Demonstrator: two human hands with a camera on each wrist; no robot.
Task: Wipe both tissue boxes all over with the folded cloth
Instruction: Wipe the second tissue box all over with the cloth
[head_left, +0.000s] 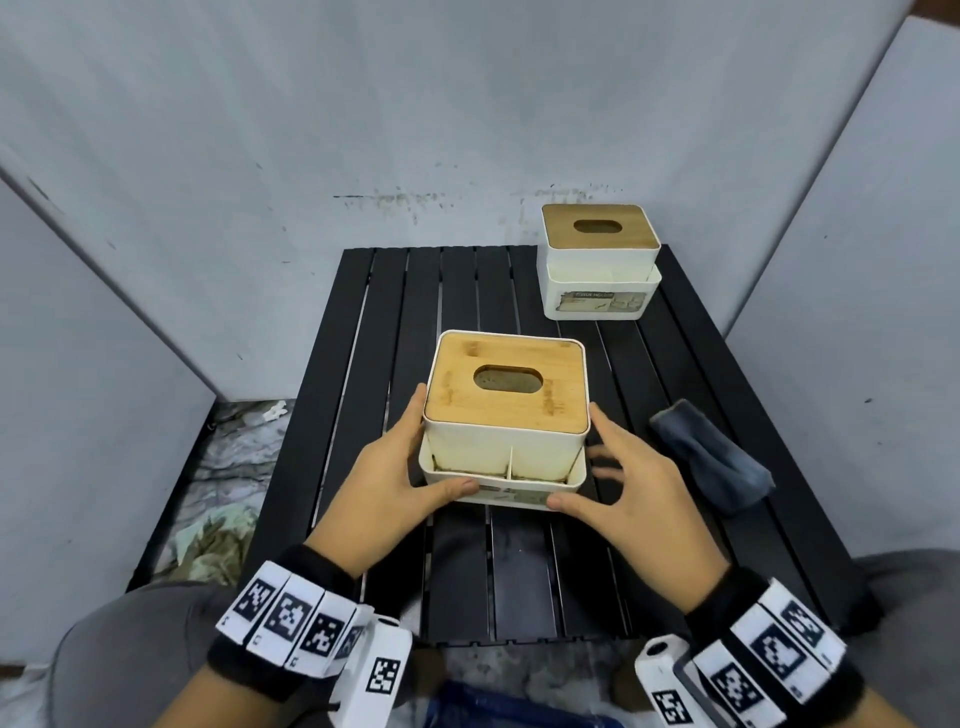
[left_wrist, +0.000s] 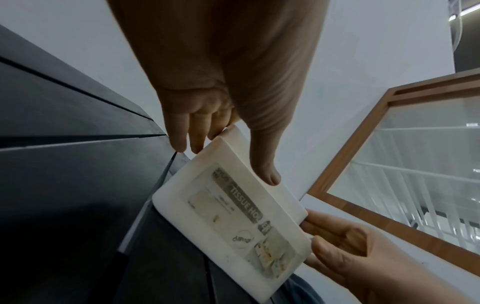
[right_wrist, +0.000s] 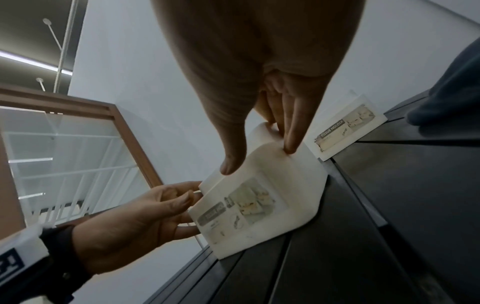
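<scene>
Here the near white plastic tissue box with a bamboo lid (head_left: 506, 415) stands mid-counter on the black slatted counter (head_left: 457, 571), clasped from both sides. The left hand (head_left: 387, 480) grips its nine o'clock side, fingers along the wall and thumb on the labelled front tray. The right hand (head_left: 631, 486) grips the three o'clock side, thumb pressed to the front corner, fingers spread against the wall. A second white tissue box with a bamboo lid (head_left: 600, 262) sits at one o'clock, well apart. The folded dark grey cloth (head_left: 709, 457) lies at three o'clock, near the right hand, untouched.
</scene>
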